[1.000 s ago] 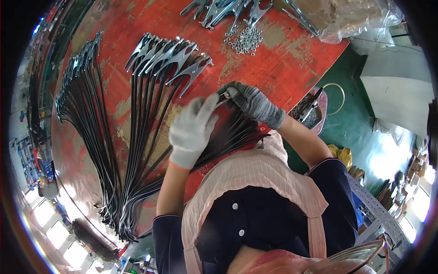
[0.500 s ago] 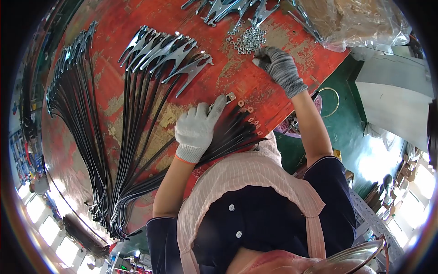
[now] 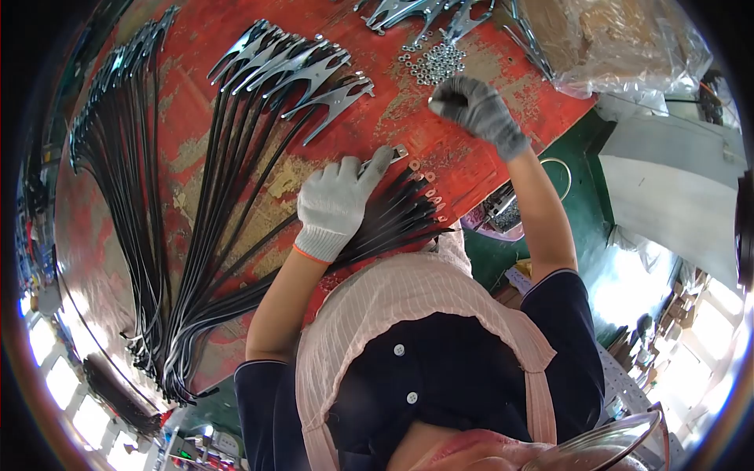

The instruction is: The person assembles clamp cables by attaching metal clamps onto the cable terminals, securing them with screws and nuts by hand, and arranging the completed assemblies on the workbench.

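Note:
My left hand, in a white glove, is closed around a metal clamp whose tip sticks out past the index finger. Just below lie black cables with copper ring ends. My right hand, in a grey glove, is pinched beside a pile of small nuts; a small shiny nut shows at its fingertips.
Clamps joined to black cables fan across the red table, with another bundle at the left. Loose clamps and a plastic-wrapped package lie at the far side. A container stands beyond the right edge.
My right hand has left the clamp, gone to the nuts and now pulls slightly back with a small one. My left hand has stayed on the clamp; the view has shifted a little.

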Demonstrator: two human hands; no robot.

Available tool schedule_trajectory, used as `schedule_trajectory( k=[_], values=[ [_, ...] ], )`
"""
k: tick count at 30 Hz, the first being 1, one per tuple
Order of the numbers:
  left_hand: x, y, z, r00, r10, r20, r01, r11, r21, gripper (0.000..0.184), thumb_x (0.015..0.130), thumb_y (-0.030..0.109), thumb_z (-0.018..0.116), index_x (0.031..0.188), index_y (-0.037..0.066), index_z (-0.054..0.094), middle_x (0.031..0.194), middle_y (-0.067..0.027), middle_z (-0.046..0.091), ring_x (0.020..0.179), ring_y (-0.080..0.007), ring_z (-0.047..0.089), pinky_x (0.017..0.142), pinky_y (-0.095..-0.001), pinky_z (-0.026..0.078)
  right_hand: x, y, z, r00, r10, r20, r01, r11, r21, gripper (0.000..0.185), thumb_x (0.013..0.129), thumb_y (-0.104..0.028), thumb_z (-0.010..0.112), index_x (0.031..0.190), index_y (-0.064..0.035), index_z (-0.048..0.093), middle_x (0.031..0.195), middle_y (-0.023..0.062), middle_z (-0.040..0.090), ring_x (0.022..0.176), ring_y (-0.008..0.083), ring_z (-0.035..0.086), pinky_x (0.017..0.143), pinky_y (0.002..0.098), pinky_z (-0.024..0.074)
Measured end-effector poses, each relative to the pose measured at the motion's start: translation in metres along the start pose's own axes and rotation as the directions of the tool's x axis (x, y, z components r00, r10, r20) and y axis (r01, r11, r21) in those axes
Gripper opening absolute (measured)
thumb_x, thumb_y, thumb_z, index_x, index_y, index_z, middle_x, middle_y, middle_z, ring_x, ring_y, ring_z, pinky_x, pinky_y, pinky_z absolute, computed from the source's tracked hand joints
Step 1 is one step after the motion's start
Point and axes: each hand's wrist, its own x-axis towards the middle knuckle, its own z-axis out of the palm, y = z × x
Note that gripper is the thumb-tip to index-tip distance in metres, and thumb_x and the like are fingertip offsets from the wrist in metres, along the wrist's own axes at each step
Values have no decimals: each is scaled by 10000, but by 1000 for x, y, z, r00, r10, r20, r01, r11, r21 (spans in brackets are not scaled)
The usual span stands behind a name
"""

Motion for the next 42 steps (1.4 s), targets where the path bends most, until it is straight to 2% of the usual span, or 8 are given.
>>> schedule_trajectory(
  k=[5,18,21,24,34,37,40,42],
  values=[
    [0,-1,0,1000,-6,14,6,1000,-8,529,800,207,643,1326,251,600,759,-16,528,608,-193,564,533,-340,494,-34,-47,26,967,-109,231,130,988,-81,188,855,-224,761,965,-92,686,902,49,673,872,184,667,797,309,528],
    [0,-1,0,999,-4,33,4,1000,-3,513,821,203,618,1331,256,599,755,-13,524,607,-184,562,532,-332,493,-32,-48,39,916,-366,164,384,918,-99,215,872,-208,736,1053,-100,692,921,52,701,888,200,695,808,323,545],
    [0,-1,1,1000,-1,21,1,1000,-8,508,821,200,608,1326,262,601,753,-12,521,600,-184,556,527,-333,488,-30,-54,32,937,-152,316,192,976,-100,228,886,-217,720,1080,-99,693,966,61,704,926,227,692,823,332,547],
    [-1,-2,2,1000,3,-4,-3,1000,-5,505,818,187,596,1316,265,606,751,-12,518,591,-181,549,520,-328,479,-25,-37,32,959,-249,132,259,963,-69,231,883,-226,714,1072,-94,696,1008,56,703,939,241,683,826,340,544],
    [-6,3,5,999,29,-42,-27,999,47,579,802,164,578,1367,282,552,723,-2,469,578,-166,524,512,-315,456,34,-43,60,646,-501,575,756,521,-396,268,839,-141,594,1079,-158,713,991,3,663,917,206,649,775,362,532],
    [-7,1,7,998,24,-51,-24,1000,12,587,799,161,576,1372,286,548,726,-2,472,581,-167,524,517,-316,458,47,-54,67,671,-179,720,656,595,-464,207,848,-163,606,1028,-140,705,973,2,658,919,202,647,770,363,533],
    [-7,0,6,999,31,-38,-30,999,37,560,811,203,579,1363,292,552,726,1,466,576,-155,500,499,-296,444,43,-64,55,676,-324,661,720,483,-499,149,858,-184,666,986,-113,691,946,11,654,895,195,652,769,330,538],
    [-5,0,2,1000,17,-15,-16,1000,14,554,813,174,571,1357,279,562,731,-3,478,581,-166,519,515,-309,455,27,-52,35,815,-377,439,504,836,-217,161,852,-199,716,979,-105,684,919,22,650,870,199,654,776,314,537]
  ],
)
